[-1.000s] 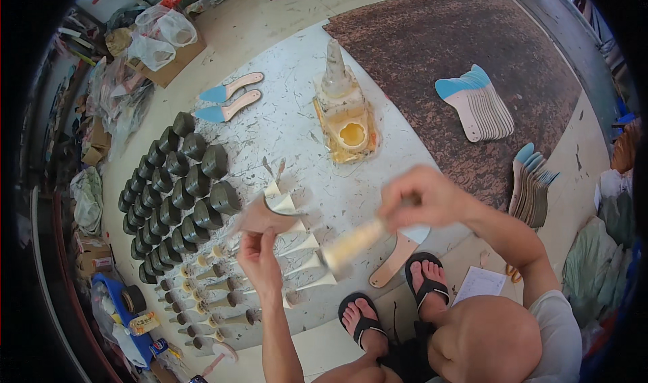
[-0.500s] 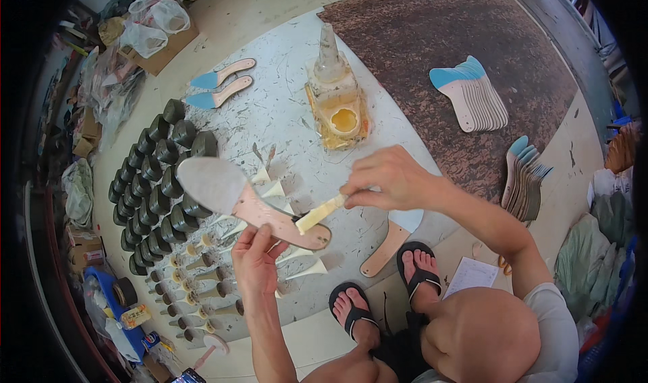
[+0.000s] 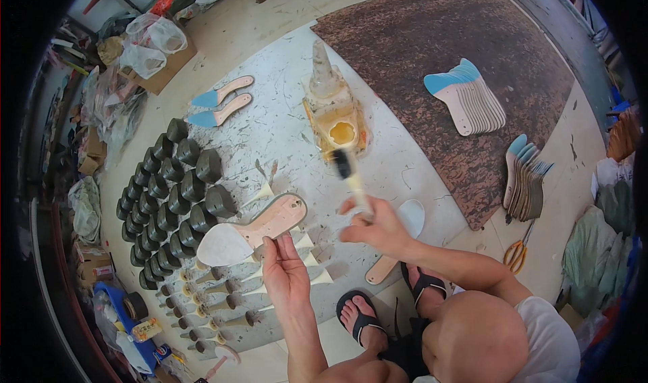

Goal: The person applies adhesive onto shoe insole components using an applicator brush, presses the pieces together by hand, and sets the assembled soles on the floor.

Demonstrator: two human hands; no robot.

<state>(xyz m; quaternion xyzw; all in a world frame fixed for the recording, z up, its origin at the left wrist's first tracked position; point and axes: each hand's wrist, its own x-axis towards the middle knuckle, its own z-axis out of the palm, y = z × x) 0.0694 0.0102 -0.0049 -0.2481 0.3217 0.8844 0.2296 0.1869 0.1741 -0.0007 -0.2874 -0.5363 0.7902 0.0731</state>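
Observation:
My left hand [image 3: 289, 278] pinches a shoe insole [image 3: 273, 222] by its edge, with the pinkish heel end pointing up to the right and the pale forepart to the left. In my right hand [image 3: 379, 229] is a glue brush [image 3: 351, 173], slightly blurred, its dark bristles up near the front of a glue pot [image 3: 335, 106]. Yellow glue [image 3: 342, 133] shows in the pot's round opening, below its cone-shaped top. Another insole [image 3: 410, 217] lies on the white sheet beside my right hand, partly covered by my forearm.
Dark shoe-heel blocks [image 3: 177, 198] stand in rows at left, with several slim pale heels [image 3: 317, 278] nearer. Two blue-tipped insoles [image 3: 223, 99] lie beyond them. A fanned insole stack [image 3: 472, 99] rests on a brown board [image 3: 432, 32]; another stack [image 3: 523, 180] and orange-handled scissors [image 3: 516, 256] are at right.
The brush has left the insole's heel end and swung up toward the glue pot. In my left hand, the insole has turned, its heel end now pointing up and to the right.

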